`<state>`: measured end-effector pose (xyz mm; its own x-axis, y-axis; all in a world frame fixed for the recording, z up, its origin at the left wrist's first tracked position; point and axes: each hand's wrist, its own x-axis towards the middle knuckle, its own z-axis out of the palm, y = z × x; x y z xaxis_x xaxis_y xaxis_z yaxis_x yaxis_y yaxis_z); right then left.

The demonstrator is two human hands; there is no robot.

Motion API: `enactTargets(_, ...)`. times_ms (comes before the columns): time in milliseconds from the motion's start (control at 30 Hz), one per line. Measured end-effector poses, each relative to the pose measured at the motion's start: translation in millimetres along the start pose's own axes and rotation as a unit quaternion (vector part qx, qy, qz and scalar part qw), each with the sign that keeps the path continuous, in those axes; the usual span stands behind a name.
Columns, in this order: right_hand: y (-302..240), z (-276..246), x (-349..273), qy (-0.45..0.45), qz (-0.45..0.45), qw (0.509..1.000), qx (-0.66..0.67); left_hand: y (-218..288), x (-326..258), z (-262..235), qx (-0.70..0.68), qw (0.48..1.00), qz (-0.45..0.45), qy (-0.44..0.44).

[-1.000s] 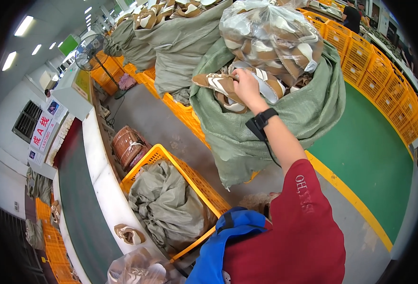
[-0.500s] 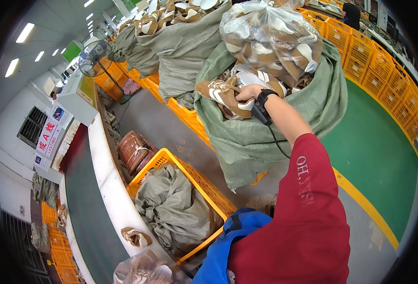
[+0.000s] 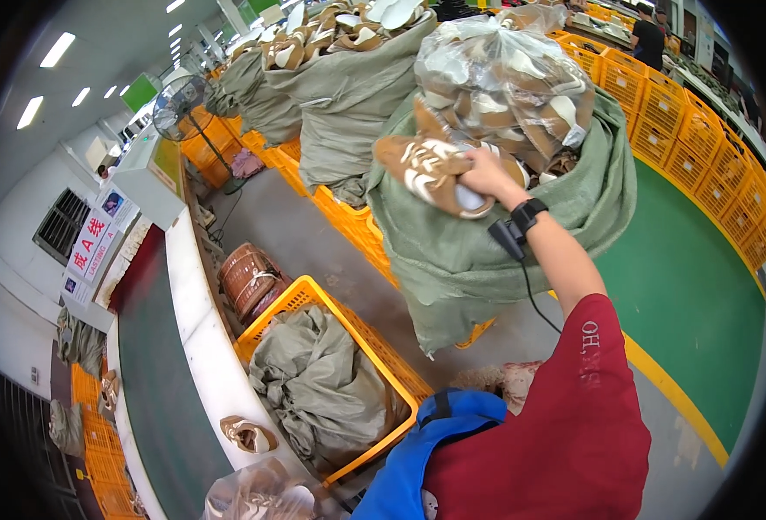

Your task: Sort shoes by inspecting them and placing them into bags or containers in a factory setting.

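Note:
My right hand (image 3: 492, 173) is closed on a tan-and-white laced shoe (image 3: 426, 172), lifted at the mouth of a big green woven sack (image 3: 461, 269). Another brown piece sticks up behind that shoe; I cannot tell whether it is in the same grip. More shoes lie inside the sack, partly covered by a clear plastic bag (image 3: 504, 74) full of similar brown-and-white shoes. A black strap with a small dark device and a cable is around my right wrist. My left hand is out of view.
On the left runs a conveyor (image 3: 170, 381) with a white edge, where a single shoe (image 3: 248, 434) rests. A yellow crate (image 3: 391, 381) holds a bundled grey-green sack. Stuffed sacks (image 3: 348, 113) stand behind, and stacked yellow crates (image 3: 660, 104) line the right. A standing fan (image 3: 179, 106) is farther back.
My right hand has raised the shoe slightly from the sack and turned it, so its laces face up more. The view has shifted a little.

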<state>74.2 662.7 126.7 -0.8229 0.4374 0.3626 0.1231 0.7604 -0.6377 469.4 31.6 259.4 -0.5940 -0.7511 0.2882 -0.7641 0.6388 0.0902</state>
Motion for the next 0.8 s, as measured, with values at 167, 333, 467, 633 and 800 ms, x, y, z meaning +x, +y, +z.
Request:
enactTargets(167,2,-22,-15,0.035,0.122,0.980,-0.154,36,-21,-30,0.120,0.993,0.020,-0.004)
enactTargets(333,29,-14,-17,0.088,0.092,0.984,-0.126,34,-18,-25,0.070,0.997,0.011,-0.008)
enactTargets(467,65,-9,39,-0.040,0.214,0.970,-0.103,25,-9,-21,-0.006,0.999,-0.030,-0.017)
enactTargets(633,62,-28,39,-0.167,0.217,0.961,0.031,-23,-9,4,-0.015,0.999,-0.042,0.013)
enactTargets(800,18,2,-5,-0.119,0.062,0.991,0.017,-37,5,3,-0.066,0.995,-0.053,-0.059)
